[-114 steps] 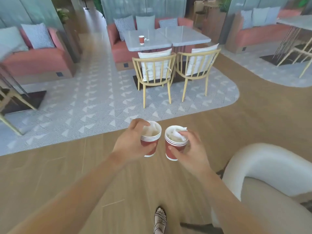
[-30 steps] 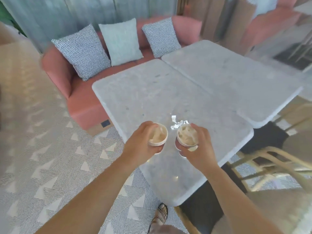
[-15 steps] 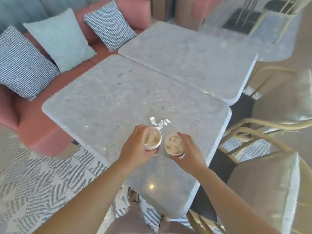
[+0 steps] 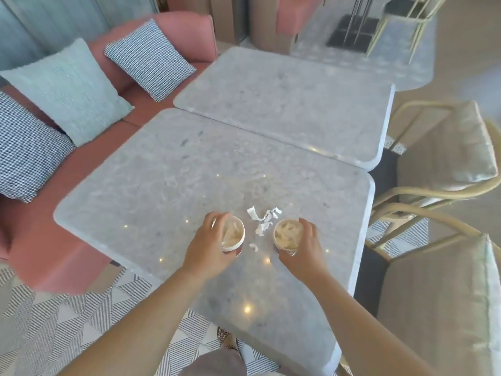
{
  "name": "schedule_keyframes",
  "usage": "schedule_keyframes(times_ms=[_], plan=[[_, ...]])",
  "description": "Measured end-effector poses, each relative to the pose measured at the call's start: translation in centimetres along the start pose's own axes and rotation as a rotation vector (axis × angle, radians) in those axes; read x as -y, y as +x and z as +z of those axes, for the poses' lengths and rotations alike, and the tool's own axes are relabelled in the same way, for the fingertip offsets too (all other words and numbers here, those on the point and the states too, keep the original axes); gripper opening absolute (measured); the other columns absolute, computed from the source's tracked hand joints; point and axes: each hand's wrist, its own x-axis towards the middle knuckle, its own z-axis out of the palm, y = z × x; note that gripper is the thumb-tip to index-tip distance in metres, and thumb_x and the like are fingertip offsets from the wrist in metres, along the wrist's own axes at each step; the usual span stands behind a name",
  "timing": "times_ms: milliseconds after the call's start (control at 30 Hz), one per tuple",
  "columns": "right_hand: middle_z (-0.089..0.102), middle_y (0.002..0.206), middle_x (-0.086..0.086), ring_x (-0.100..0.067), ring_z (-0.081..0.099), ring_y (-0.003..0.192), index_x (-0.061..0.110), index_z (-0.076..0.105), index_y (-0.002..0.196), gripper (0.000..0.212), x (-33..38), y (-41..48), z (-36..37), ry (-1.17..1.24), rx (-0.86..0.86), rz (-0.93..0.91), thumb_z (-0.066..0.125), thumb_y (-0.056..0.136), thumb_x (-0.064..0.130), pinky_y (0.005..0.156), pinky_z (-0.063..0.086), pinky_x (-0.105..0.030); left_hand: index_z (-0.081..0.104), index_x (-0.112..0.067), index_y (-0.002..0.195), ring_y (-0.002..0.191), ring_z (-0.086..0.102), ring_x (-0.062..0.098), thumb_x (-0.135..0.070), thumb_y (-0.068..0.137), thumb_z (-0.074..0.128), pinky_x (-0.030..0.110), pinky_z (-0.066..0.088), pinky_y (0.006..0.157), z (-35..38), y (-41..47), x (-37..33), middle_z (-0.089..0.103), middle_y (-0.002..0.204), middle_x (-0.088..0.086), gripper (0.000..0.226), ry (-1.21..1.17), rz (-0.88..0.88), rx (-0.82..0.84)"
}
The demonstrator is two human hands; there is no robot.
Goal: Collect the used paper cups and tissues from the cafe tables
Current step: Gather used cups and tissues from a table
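Your left hand (image 4: 208,248) grips the left cup (image 4: 233,237) and your right hand (image 4: 307,246) grips the right cup (image 4: 288,236), both above the near counter (image 4: 162,185). Tissue scraps (image 4: 264,219) lie on that counter between the cups and just behind them. The far counter (image 4: 284,104) sits just behind the near one. To your left is a sofa (image 4: 54,240) carrying cushions (image 4: 67,90); chairs (image 4: 444,156) stand to your right.

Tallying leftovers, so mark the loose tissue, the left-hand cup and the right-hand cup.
loose tissue (image 4: 264,219): head view, middle of strip.
left-hand cup (image 4: 231,248): head view, near rim.
right-hand cup (image 4: 288,249): head view, near rim.
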Motion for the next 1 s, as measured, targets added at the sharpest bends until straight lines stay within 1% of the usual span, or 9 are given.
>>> schedule_keyframes(times_ms=[167,267,333,500,600,733,833,933,1000], plan=[[0.034,0.133,-0.002,-0.020,0.048,0.108,0.014,0.026,0.136,0.088,0.4,1.3,0.7,-0.014,-0.063,0.057,0.078,0.066,0.021,0.073,0.038,-0.023,0.038,-0.025,0.131,0.102,0.055,0.026,-0.031,0.066,0.073,0.039,0.051,0.078,0.1,2.2,0.7,0.036,0.131,-0.003,0.074,0.008,-0.007,0.067],[0.034,0.134,-0.003,-0.020,0.048,0.107,0.011,0.025,0.138,0.089,0.5,2.0,0.7,-0.028,-0.083,0.075,0.078,0.067,0.021,0.072,0.038,-0.023,0.039,-0.026,0.129,0.101,0.056,0.024,-0.033,0.066,0.074,0.033,0.050,0.074,0.6,3.4,1.0,0.038,0.130,-0.004,0.073,-0.006,0.010,0.079],[0.033,0.134,-0.004,-0.021,0.048,0.109,0.011,0.024,0.138,0.089,0.4,2.7,0.4,-0.033,-0.093,0.098,0.078,0.068,0.022,0.075,0.037,-0.024,0.039,-0.026,0.129,0.100,0.056,0.024,-0.032,0.066,0.074,0.030,0.047,0.071,1.1,4.2,1.2,0.038,0.130,-0.004,0.072,0.000,0.039,0.090],[0.031,0.138,-0.003,-0.025,0.046,0.114,0.011,0.022,0.139,0.088,-0.2,4.4,-0.6,-0.055,-0.131,0.152,0.077,0.071,0.026,0.080,0.035,-0.026,0.037,-0.028,0.130,0.101,0.056,0.021,-0.034,0.067,0.076,0.030,0.047,0.069,1.9,6.5,2.2,0.038,0.131,-0.008,0.075,0.006,0.083,0.116],[0.032,0.139,-0.003,-0.023,0.043,0.120,0.012,0.023,0.140,0.091,-0.1,4.8,-0.9,-0.025,-0.129,0.167,0.079,0.070,0.030,0.087,0.033,-0.023,0.037,-0.026,0.131,0.106,0.054,0.021,-0.037,0.069,0.077,0.034,0.049,0.077,2.3,7.8,2.7,0.039,0.134,-0.009,0.075,0.014,0.094,0.125],[0.028,0.143,-0.001,-0.018,0.035,0.127,0.015,0.024,0.140,0.092,0.8,4.1,-0.7,-0.017,-0.162,0.143,0.080,0.069,0.030,0.095,0.029,-0.023,0.040,-0.022,0.131,0.114,0.049,0.021,-0.035,0.071,0.076,0.031,0.047,0.083,2.8,9.4,3.3,0.041,0.136,-0.006,0.071,0.013,0.125,0.108],[0.024,0.148,0.001,-0.017,0.027,0.133,0.017,0.028,0.139,0.084,2.0,3.4,-0.3,-0.084,-0.174,0.075,0.077,0.072,0.028,0.099,0.028,-0.024,0.041,-0.021,0.131,0.119,0.045,0.022,-0.026,0.073,0.075,0.031,0.045,0.083,2.9,10.2,3.6,0.040,0.139,-0.005,0.067,0.013,0.133,0.082],[0.033,0.145,-0.002,-0.021,0.032,0.132,0.013,0.038,0.134,0.071,3.3,3.4,-0.2,-0.130,-0.184,-0.059,0.076,0.074,0.022,0.103,0.034,-0.032,0.041,-0.017,0.134,0.132,0.034,0.023,-0.022,0.074,0.074,0.033,0.040,0.097,2.9,10.7,3.7,0.035,0.145,0.002,0.069,0.043,0.151,0.081],[0.036,0.143,0.002,-0.020,0.039,0.129,0.016,0.044,0.130,0.059,4.3,3.6,0.0,-0.134,-0.161,-0.111,0.071,0.078,0.019,0.096,0.043,-0.034,0.041,-0.013,0.134,0.135,0.031,0.025,-0.022,0.071,0.076,0.034,0.034,0.104,2.8,10.8,3.8,0.035,0.145,0.007,0.073,0.084,0.201,0.090]])
